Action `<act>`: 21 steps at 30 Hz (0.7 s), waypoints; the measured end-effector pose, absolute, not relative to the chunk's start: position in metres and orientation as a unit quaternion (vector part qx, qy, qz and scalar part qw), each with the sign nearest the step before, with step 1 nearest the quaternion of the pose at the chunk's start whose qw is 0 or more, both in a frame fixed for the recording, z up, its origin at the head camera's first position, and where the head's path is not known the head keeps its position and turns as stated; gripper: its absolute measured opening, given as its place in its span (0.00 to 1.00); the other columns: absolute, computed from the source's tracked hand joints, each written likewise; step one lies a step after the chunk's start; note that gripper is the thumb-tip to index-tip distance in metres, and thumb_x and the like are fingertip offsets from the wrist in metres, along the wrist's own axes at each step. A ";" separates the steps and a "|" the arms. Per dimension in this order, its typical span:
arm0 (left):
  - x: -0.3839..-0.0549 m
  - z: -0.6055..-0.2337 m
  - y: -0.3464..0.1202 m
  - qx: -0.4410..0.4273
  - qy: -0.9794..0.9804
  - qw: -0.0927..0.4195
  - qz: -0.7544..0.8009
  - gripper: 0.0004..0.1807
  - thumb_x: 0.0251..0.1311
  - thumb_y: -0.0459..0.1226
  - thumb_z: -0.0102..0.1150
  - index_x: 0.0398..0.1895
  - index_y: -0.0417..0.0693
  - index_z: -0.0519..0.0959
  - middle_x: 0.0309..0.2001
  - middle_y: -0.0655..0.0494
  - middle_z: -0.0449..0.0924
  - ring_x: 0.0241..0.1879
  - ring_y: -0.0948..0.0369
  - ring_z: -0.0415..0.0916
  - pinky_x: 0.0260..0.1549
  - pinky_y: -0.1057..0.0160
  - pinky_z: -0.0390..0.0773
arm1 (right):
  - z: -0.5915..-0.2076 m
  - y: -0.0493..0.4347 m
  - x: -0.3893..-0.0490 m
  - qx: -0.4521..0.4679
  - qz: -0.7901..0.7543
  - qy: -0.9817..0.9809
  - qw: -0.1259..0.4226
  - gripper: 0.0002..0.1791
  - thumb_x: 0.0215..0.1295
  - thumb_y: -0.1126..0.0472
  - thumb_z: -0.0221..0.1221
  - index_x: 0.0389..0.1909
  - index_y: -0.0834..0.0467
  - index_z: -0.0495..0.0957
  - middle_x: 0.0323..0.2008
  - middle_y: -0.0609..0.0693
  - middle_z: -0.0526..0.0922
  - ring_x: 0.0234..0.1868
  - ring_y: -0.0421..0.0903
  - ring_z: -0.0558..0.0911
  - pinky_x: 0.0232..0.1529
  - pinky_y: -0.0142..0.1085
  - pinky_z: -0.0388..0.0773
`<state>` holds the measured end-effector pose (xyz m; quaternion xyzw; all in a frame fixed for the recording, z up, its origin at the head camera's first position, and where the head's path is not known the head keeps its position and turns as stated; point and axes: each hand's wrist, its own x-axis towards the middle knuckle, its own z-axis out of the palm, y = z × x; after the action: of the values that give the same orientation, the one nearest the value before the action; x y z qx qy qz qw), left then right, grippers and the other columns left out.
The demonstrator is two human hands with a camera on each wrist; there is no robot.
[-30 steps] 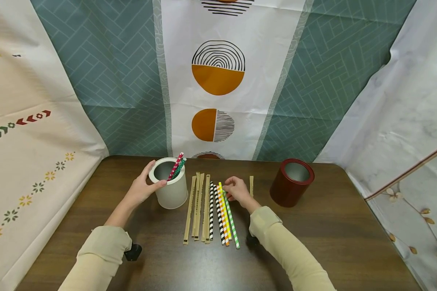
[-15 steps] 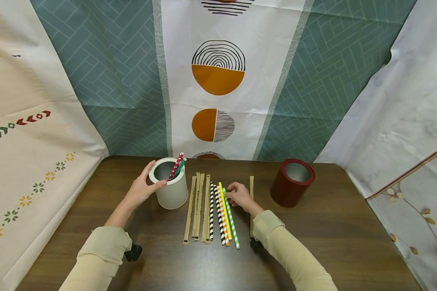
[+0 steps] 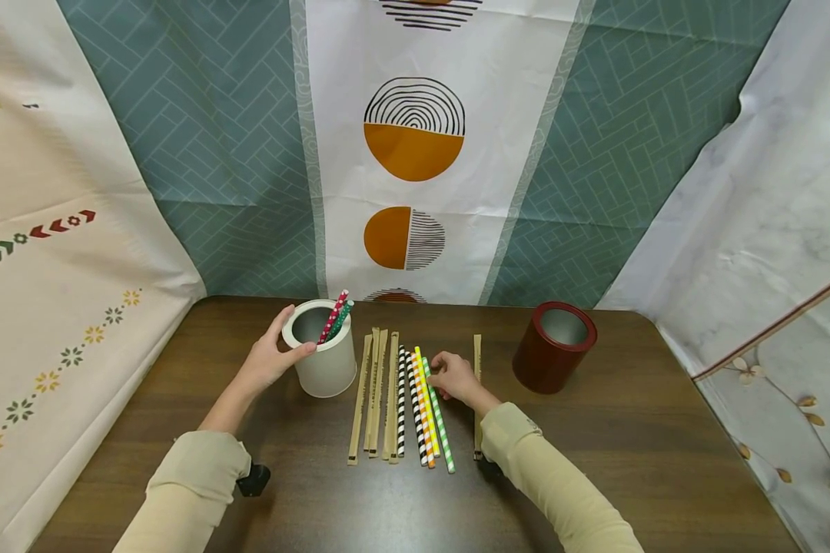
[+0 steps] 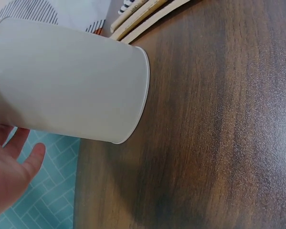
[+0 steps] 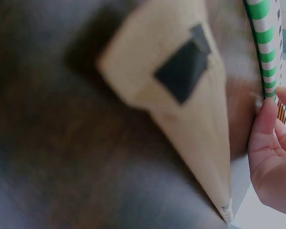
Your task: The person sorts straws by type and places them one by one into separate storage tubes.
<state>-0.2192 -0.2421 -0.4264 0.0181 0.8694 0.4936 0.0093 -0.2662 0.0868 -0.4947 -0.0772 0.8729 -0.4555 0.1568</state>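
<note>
My left hand [image 3: 266,365] holds the near-left side of a white canister [image 3: 327,372], thumb on its front rim and fingers round the left side. A red dotted straw [image 3: 333,316] and a green dotted straw [image 3: 341,319] lean inside it. My right hand [image 3: 454,376] pinches the upper part of a green-and-white striped straw [image 3: 441,422], which lies on the table. The right wrist view shows thumb and finger meeting at this striped straw [image 5: 264,43]. Beside it lie a yellow striped straw [image 3: 426,395], an orange one [image 3: 426,418] and black-and-white ones [image 3: 401,407].
Several straws in brown paper sleeves [image 3: 360,399] lie between the canister and the striped straws. Another brown paper sleeve [image 3: 477,355] lies partly under the right forearm. A dark red canister [image 3: 548,365] stands at the right on the wooden table [image 3: 629,453]. Fabric hangs behind.
My right hand has shifted slightly right and toward me, from near the yellow straw's top to the green striped straw. The left hand and white canister stay put.
</note>
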 end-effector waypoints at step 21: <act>-0.219 -0.427 -0.242 0.019 0.869 0.006 0.494 0.48 0.50 0.50 0.59 0.69 0.53 0.41 0.69 0.45 0.44 0.66 0.45 0.43 0.57 0.36 0.50 | -0.490 0.078 -0.257 -0.090 -0.320 0.939 0.094 0.12 0.49 0.63 0.60 0.36 0.62 0.73 0.29 0.53 0.76 0.21 0.43 0.67 0.24 0.32 0.65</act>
<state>-0.2191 -0.2418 -0.4269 0.0191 0.8690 0.4945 0.0061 -0.2571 0.0782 -0.4897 -0.0896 0.9386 -0.3198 0.0936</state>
